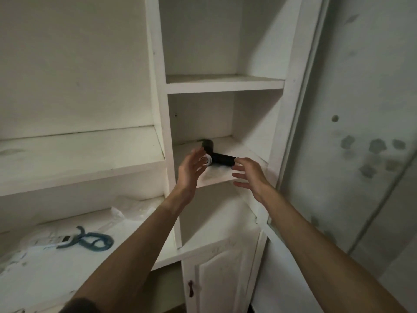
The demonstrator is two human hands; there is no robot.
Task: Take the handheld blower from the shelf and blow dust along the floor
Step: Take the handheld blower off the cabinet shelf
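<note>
One black handheld blower (220, 158), two bare open hands (191, 168) (250, 175), one blue looped strap (96, 239), one white cabinet door (222, 283) with one dark handle (191, 288).

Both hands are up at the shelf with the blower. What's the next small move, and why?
Probably close the right hand around the black barrel of the blower. The blower lies on the shelf, both hands are open, and the right fingertips are already at the barrel's end, while the left hand hovers by its white end.
</note>
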